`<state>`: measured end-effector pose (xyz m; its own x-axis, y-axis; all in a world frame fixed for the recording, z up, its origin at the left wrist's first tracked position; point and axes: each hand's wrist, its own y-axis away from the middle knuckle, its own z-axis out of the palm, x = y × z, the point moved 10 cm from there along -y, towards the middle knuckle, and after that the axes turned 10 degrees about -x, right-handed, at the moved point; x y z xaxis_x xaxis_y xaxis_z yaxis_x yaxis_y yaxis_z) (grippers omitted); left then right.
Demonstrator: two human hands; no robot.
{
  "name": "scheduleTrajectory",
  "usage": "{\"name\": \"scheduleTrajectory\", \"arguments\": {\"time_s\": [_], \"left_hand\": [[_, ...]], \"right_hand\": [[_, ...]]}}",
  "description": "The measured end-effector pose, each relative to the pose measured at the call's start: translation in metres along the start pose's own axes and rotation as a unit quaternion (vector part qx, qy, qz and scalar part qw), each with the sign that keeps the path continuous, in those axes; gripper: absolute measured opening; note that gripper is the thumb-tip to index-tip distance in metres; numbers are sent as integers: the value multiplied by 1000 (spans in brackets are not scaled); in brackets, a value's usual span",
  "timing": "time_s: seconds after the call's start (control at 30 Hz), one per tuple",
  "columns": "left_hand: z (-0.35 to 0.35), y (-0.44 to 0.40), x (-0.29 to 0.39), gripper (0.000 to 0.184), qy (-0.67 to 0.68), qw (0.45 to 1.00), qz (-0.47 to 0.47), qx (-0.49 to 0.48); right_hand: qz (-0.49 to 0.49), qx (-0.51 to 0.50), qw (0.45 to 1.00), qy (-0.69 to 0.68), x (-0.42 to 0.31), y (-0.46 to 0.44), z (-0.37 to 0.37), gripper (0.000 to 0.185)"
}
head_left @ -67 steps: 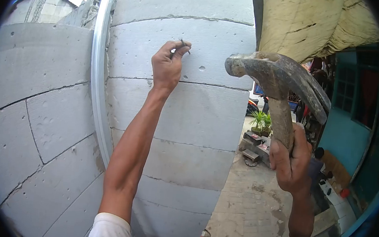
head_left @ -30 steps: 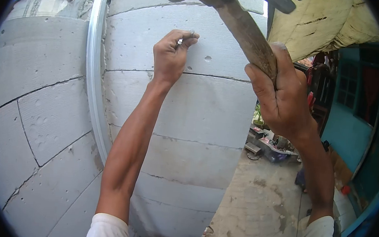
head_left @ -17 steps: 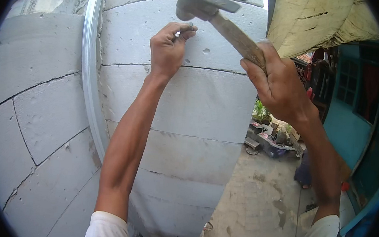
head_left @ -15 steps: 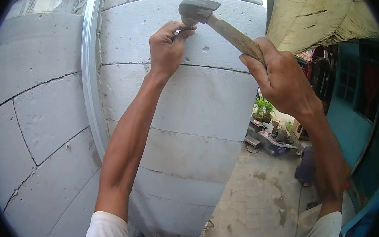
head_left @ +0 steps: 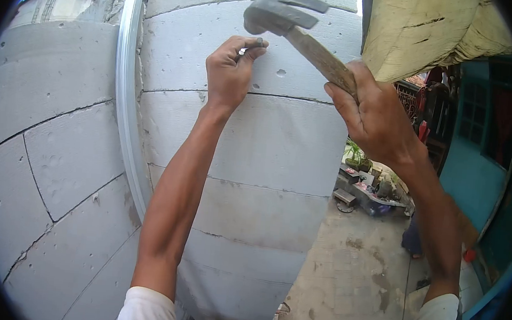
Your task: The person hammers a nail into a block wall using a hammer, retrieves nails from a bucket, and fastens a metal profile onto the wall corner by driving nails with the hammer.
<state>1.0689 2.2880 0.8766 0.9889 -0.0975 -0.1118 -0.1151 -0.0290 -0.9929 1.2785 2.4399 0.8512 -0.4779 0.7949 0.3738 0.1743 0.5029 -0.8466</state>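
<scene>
My left hand (head_left: pixel 231 74) is raised against the pale grey block wall (head_left: pixel 269 143), thumb and forefinger pinched round a nail (head_left: pixel 260 42). Only the nail's dark head shows between the fingertips; I cannot see how deep its point sits. In my right hand (head_left: pixel 386 113) is a claw hammer (head_left: pixel 321 58), gripped by its worn wooden handle. The hammer's steel head hangs just above the nail, apart from it, with the striking face towards the nail and the claw pointing right.
A vertical metal channel (head_left: pixel 128 84) runs down the corner where another block wall (head_left: pixel 58 156) meets this one. A yellowish tarp (head_left: pixel 434 29) hangs at upper right. Below right lie a paved yard (head_left: pixel 343 275), potted plants (head_left: pixel 358 159), assorted clutter (head_left: pixel 373 196) and a teal building (head_left: pixel 471 171).
The hammer head has lifted off from close over the nail and shifted slightly right. My left hand keeps its pinch on the nail. The whole view has shifted a little.
</scene>
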Motion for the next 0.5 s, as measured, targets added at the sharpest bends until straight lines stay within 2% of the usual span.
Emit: {"name": "scheduleTrajectory", "arguments": {"time_s": [0.07, 0.13, 0.2, 0.23, 0.33, 0.37, 0.4, 0.47, 0.5], "left_hand": [[3, 3, 5, 14, -21, 1000, 1, -10], [-2, -4, 7, 14, -49, 999, 12, -7], [-1, -1, 3, 13, -16, 1000, 6, 2], [0, 2, 0, 13, -15, 999, -47, -11], [0, 2, 1, 13, -28, 998, -54, -14], [-1, 0, 4, 13, -9, 1000, -27, -6], [-1, -2, 4, 13, -12, 1000, -24, -6], [0, 0, 0, 12, -23, 997, -66, -15], [0, 2, -8, 10, -13, 993, -116, -23]], "right_hand": [[149, -177, 972, 44, 28, -3, 22, 31], [106, -139, 982, 70, 18, -2, 18, 31], [40, -58, 997, -12, 14, 8, 19, 32], [128, -147, 980, 25, 28, 6, 28, 32], [136, -164, 976, 38, 17, 2, 20, 33], [77, -109, 991, 13, 10, 4, 19, 33], [74, -105, 992, 12, 11, 2, 20, 33], [134, -171, 974, 71, 21, 3, 33, 33], [186, -193, 962, 44, 27, 4, 34, 30]]}}
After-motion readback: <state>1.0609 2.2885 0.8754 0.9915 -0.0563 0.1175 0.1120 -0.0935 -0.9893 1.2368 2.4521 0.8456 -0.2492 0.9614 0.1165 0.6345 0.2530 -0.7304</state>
